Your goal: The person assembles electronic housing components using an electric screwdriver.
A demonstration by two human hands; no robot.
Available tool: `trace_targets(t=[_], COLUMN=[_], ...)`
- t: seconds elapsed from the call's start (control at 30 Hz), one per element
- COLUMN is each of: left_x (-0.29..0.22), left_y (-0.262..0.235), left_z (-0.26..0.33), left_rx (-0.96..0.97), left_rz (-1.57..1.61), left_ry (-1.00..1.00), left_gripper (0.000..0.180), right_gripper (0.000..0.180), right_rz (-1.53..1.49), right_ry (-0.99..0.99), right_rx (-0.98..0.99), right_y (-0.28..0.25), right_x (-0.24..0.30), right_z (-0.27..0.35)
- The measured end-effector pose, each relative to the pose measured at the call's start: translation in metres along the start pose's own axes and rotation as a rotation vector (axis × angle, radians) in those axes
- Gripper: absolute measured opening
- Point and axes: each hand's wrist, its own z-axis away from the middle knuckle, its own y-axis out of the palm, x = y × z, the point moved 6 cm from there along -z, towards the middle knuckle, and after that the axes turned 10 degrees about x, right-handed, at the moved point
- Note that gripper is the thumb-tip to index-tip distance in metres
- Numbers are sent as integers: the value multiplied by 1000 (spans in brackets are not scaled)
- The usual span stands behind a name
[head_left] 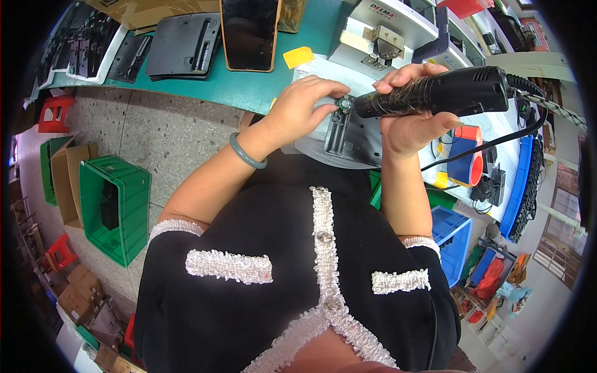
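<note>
My right hand (407, 127) grips a black corded heat gun (435, 94), with vents at its rear and its narrow end aimed left. A black plastic housing (367, 140) lies flat on the bench edge in front of me, with a long slot along its left part. At its top corner sits a small green circuit board (345, 104). The thumb and index finger of my left hand (298, 109) close on this board from the left. The heat gun's tip is right beside the board; whether they touch I cannot tell.
A grey machine (385, 43) stands behind my hands. Left of it lie a phone-like dark panel (250, 34), a yellow tag (298, 57) and a black plastic casing (183, 46). A cable (491, 143) crosses the right side. A green crate (118, 205) stands on the floor.
</note>
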Motion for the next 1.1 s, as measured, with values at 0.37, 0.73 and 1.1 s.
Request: trace_targets(t=[0.37,0.73,1.1], left_x=[0,0,0], left_y=[0,1,1], left_z=[-1,-1,-1], left_rx=[-20,3,-30], left_rz=[-15,-35,-68], left_ry=[4,13,32], left_gripper=[31,25,23], right_gripper=[88,89,95], right_rz=[73,15,102], right_ry=[16,32,-167], right_rx=[29,12,199], right_y=[11,5,20], right_x=[1,-4,6], right_z=[0,-4,2])
